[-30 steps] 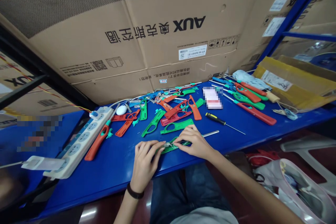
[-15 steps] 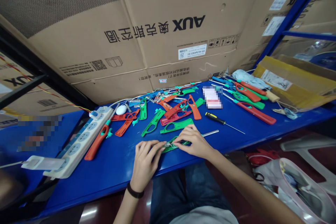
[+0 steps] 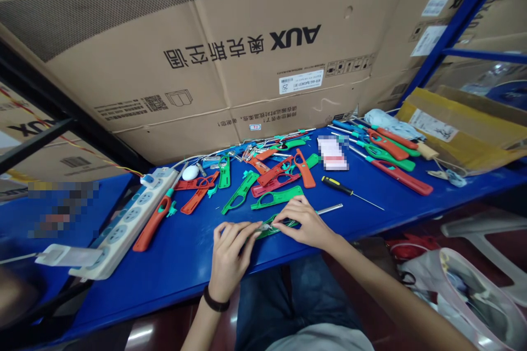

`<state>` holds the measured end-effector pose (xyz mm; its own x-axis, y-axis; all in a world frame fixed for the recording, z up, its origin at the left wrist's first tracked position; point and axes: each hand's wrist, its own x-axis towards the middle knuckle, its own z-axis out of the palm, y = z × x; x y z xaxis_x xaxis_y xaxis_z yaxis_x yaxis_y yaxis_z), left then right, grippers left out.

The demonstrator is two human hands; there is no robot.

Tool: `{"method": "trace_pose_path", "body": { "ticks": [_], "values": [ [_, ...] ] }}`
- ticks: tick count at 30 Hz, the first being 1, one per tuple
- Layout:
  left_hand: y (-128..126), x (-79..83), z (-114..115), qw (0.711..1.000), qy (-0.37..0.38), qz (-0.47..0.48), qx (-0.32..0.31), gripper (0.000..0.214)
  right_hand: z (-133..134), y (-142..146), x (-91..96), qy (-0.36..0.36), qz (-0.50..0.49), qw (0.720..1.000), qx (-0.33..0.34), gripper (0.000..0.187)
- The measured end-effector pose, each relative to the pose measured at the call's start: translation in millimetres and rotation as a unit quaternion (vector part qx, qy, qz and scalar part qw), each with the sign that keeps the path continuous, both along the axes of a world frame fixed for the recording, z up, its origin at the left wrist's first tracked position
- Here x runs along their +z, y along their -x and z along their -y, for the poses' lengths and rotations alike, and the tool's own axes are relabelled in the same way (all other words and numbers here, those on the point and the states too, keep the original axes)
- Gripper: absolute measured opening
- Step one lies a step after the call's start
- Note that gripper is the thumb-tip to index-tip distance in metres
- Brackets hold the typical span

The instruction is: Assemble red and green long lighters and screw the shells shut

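View: head, looking down at the desk point(image 3: 177, 271)
Left hand point(image 3: 229, 249): fingers pressed together, pinching a small metal part point(image 3: 265, 226)
Right hand point(image 3: 302, 222): fingers curled, pinching a green casing point(image 3: 280, 226)
Casing: lower middle of the frame, between both hands, held against the desk
Nearby: steel rod point(image 3: 329, 209), just beside the right hand

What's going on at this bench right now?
A person is working on a green plastic casing with both bare hands, the left hand and right hand meeting over small metal parts at its middle. It lies on a blue workbench, among other casings, including a red casing, near a yellow-handled screwdriver.
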<state>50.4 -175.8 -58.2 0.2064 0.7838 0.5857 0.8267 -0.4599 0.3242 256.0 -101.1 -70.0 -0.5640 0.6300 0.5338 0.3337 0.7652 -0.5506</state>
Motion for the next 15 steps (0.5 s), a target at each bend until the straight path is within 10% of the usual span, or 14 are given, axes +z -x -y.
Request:
{"method": "trace_pose_path", "body": {
  "ticks": [15],
  "values": [
    [-8.6,1.8,1.4,0.999,-0.005,0.029,-0.013,0.021,0.6,-1.3,-0.5,0.005,-0.041,0.999,0.007,0.009]
  ]
}}
